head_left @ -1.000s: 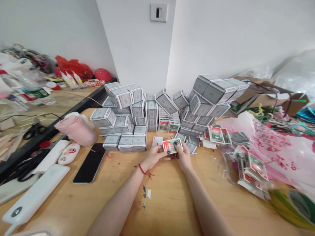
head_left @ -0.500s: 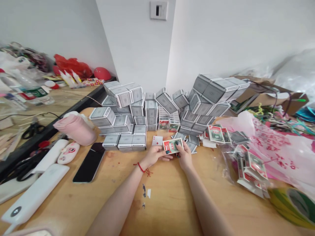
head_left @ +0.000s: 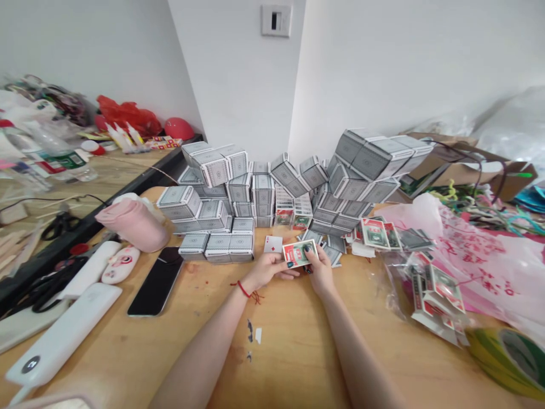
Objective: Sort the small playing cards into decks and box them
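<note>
Between both hands, just above the table, is a red-and-green playing card box (head_left: 300, 254); whether it is full or flattened I cannot tell. My left hand (head_left: 269, 269) pinches its left end, a red string bracelet on the wrist. On its right end, my right hand (head_left: 319, 267) rests the thumb on top with fingers below. A loose playing card (head_left: 273, 244) with red diamonds lies face up just beyond my left hand. Grey-backed cards (head_left: 334, 243) are spread past my right hand. Behind stand stacks of grey-patterned card decks (head_left: 229, 246), with red-fronted decks (head_left: 284, 216) in the middle.
At left lie a phone (head_left: 155, 282), a pink roll-shaped pouch (head_left: 133, 222) and a white handheld device (head_left: 63, 335). On the right are card boxes (head_left: 438, 292), a pink-printed plastic bag (head_left: 472, 250) and a yellow-green tape roll (head_left: 508, 358). Paper scraps (head_left: 258, 335) lie near my forearms.
Both hands keep hold of the card box in nearly the same place. The whole view has shifted slightly; nothing else visibly moved.
</note>
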`<state>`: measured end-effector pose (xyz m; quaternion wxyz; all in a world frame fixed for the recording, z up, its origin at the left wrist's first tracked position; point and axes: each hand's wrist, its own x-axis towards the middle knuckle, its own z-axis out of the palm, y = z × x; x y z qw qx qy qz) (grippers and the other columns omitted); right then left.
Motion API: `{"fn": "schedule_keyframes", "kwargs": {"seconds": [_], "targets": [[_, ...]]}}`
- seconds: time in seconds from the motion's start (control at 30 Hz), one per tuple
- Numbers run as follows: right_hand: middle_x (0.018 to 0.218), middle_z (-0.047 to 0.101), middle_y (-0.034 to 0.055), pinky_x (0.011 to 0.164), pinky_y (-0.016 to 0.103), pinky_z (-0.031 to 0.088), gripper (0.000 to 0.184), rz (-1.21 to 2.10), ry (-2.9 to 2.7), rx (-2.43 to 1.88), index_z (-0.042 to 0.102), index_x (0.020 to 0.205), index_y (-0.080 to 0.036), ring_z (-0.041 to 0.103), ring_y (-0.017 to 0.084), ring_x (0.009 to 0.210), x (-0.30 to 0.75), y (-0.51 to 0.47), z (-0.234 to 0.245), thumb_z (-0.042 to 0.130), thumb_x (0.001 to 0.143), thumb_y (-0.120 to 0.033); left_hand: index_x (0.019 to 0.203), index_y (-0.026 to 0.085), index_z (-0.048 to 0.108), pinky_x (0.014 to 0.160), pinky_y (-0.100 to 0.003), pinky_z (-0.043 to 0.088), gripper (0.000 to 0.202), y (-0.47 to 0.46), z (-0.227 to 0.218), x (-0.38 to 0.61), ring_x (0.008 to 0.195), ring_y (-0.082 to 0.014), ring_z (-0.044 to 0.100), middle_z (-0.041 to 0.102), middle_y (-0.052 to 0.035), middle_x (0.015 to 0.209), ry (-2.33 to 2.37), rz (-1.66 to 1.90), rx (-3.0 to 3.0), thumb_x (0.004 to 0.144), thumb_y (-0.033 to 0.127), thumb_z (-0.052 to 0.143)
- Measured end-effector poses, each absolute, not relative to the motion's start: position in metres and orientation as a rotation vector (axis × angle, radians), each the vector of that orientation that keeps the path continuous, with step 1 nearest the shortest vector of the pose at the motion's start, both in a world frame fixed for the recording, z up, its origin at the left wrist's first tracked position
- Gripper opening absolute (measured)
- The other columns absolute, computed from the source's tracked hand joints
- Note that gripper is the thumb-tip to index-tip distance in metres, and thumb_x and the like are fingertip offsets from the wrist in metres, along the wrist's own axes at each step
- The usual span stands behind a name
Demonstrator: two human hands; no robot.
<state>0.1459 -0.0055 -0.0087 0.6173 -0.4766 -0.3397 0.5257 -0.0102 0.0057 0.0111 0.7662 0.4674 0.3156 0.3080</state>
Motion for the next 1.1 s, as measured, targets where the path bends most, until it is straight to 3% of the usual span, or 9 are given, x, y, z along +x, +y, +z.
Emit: {"fn": "schedule_keyframes", "kwargs": {"seconds": [0.4, 0.7, 0.97, 1.1], "targets": [[0.059, 0.053, -0.0024, 0.04, 0.02, 0.027, 0.03, 1.206, -0.78, -1.103, 0.056, 0.085, -0.019, 0.038, 0.008, 0.044, 0.1458, -0.0051, -0.0099, 0.062, 0.065, -0.04, 0.087, 0.007, 0.061, 0.067, -0.034, 0.051, 0.035, 0.0043, 0.0095, -0.0043, 0.073, -0.024, 0.066, 0.068, -0.0141, 0.082, 0.748, 0.759, 0.964, 0.064, 0.033, 0.068], [0.058, 0.055, -0.003, 0.039, 0.021, 0.026, 0.027, 1.247, -0.781, -1.103, 0.056, 0.082, -0.019, 0.038, 0.008, 0.042, 0.1453, -0.0064, -0.0089, 0.062, 0.066, -0.039, 0.093, 0.009, 0.061, 0.069, -0.035, 0.052, 0.042, 0.0066, 0.0076, -0.0049, 0.074, -0.0218, 0.064, 0.067, -0.0098, 0.086, 0.748, 0.79, 0.931, 0.067, 0.042, 0.063], [0.061, 0.055, -0.0022, 0.041, 0.02, 0.028, 0.026, 1.262, -0.741, -1.089, 0.056, 0.081, -0.019, 0.041, 0.009, 0.045, 0.1454, -0.0064, -0.0093, 0.063, 0.065, -0.037, 0.092, 0.013, 0.062, 0.071, -0.035, 0.051, 0.037, 0.0077, 0.0031, -0.0038, 0.074, -0.0209, 0.064, 0.068, -0.0051, 0.084, 0.746, 0.778, 0.95, 0.066, 0.04, 0.064], [0.066, 0.056, -0.0024, 0.042, 0.019, 0.03, 0.029, 1.244, -0.717, -1.074, 0.056, 0.089, -0.021, 0.044, 0.009, 0.047, 0.1445, -0.0064, -0.0068, 0.062, 0.065, -0.035, 0.095, 0.013, 0.061, 0.072, -0.036, 0.05, 0.039, 0.0075, 0.0014, -0.0045, 0.077, -0.0214, 0.064, 0.067, -0.0057, 0.086, 0.715, 0.777, 0.959, 0.067, 0.04, 0.063]]}}
